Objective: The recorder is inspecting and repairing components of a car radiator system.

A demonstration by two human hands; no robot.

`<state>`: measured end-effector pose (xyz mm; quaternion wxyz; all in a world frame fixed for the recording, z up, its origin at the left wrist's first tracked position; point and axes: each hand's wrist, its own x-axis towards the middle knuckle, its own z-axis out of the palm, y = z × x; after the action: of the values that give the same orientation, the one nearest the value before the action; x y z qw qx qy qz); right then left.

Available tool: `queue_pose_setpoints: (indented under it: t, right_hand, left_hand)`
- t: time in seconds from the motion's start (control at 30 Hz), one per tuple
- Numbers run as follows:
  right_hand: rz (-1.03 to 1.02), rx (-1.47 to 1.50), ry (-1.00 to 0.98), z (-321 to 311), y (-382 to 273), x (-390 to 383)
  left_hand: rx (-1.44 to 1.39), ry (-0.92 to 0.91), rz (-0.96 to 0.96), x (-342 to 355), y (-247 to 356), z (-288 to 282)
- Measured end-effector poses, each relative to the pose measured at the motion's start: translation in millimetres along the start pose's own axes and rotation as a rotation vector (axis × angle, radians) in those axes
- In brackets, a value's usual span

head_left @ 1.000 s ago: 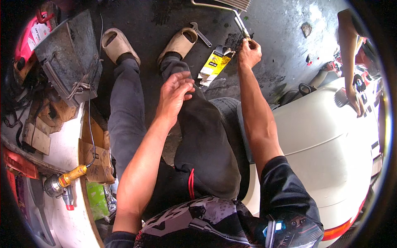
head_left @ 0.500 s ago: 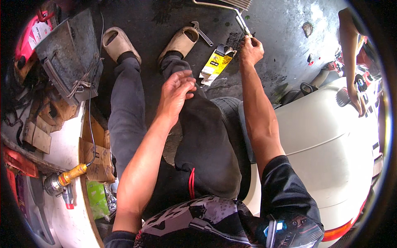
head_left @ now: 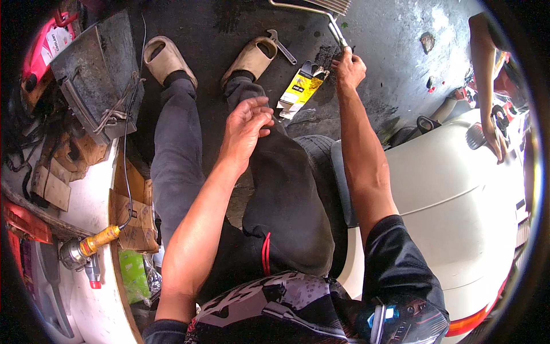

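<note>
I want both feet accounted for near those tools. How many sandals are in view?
2. One tan sandal is on the person's left foot, upper left. The other sandal is on the right foot, beside the wrench. Neither looks hidden.

Bright metal rod; glossy yellow card packet; rough stained concrete floor.

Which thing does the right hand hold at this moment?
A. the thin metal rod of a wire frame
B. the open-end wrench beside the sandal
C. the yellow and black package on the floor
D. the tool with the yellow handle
A: the right hand is closed around the thin metal rod, while the wrench, the yellow and black package and the yellow-handled tool all lie apart from it.
</note>
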<state>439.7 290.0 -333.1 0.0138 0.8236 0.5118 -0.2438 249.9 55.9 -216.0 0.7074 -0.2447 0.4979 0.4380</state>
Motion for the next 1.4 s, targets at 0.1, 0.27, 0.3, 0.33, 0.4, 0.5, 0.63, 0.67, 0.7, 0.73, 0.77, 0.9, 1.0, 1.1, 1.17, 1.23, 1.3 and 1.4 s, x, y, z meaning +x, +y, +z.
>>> queue_pose_setpoints:
  t: [0.1, 0.27, 0.3, 0.33, 0.4, 0.5, 0.63, 0.67, 0.7, 0.73, 0.77, 0.9, 1.0, 1.1, 1.17, 1.23, 1.3, 1.4]
  right_hand:
    - [0.100, 0.050, -0.100, -0.9, -6.3, -5.1]
    - [-0.001, -0.132, 0.057, -14.4, 17.0, 27.6]
    - [-0.093, -0.179, 0.062, -6.5, 14.8, 10.5]
    - [-0.190, -0.228, 0.076, -3.6, 10.3, -1.5]
    - [-0.228, -0.263, 0.064, -3.0, -2.0, -10.1]
    - [-0.291, -0.378, 0.092, -4.1, -1.6, 0.1]
    - [0.132, 0.011, -0.190, -12.5, 2.6, 18.3]
    - [0.192, 0.088, -0.233, -13.2, 1.4, 19.0]
    - [0.193, 0.092, -0.238, -11.5, -1.8, 14.8]
    - [0.129, -0.020, -0.189, -10.6, -4.3, 9.7]
    - [0.066, -0.132, -0.139, -9.2, -6.4, 4.0]
    - [-0.201, -0.351, 0.020, -12.2, 0.6, 11.8]
    - [-0.074, -0.185, -0.038, -14.5, 6.4, 20.8]
    - [0.202, 0.080, -0.219, -11.1, 0.5, 9.1]
    - [0.211, 0.044, -0.198, -9.4, -4.5, 2.4]
    - [0.223, 0.109, -0.205, -8.1, -6.3, 2.3]
    - [0.234, 0.177, -0.216, -5.8, -6.4, 6.0]
    - [0.294, 0.529, -0.211, -7.2, -4.7, 15.9]
  left_hand:
    - [0.000, 0.005, -0.001, 0.6, 0.1, -1.7]
    - [-0.018, -0.029, -0.007, 4.4, 1.2, 12.6]
    - [-0.012, -0.006, -0.012, 2.2, 1.3, 6.3]
    - [-0.011, 0.007, -0.017, 0.3, 1.5, 2.6]
    - [-0.006, 0.013, -0.012, -0.7, 1.7, -0.2]
    - [-0.005, 0.000, -0.004, 0.4, 1.9, 3.1]
    - [0.003, -0.015, -0.013, 1.5, 1.6, 7.1]
    - [0.003, -0.013, -0.013, 0.5, 1.4, 6.2]
    - [0.004, -0.001, -0.013, 0.1, 2.2, 4.2]
    - [0.004, 0.011, -0.014, -0.2, 2.9, 2.2]
    - [0.007, 0.017, -0.012, -0.4, 3.6, 0.2]
    - [-0.008, -0.004, -0.016, 0.3, 3.7, 4.7]
    - [-0.016, -0.015, -0.015, 1.3, 4.1, 8.7]
    - [-0.013, 0.000, -0.018, 0.1, 4.5, 3.3]
    - [-0.016, 0.005, -0.019, -0.5, 4.4, 1.5]
    - [-0.020, 0.011, -0.032, -0.4, 4.6, 2.5]
    - [-0.018, 0.003, -0.026, 0.2, 4.2, 5.2]
    - [-0.016, -0.004, -0.016, 0.7, 4.6, 7.2]
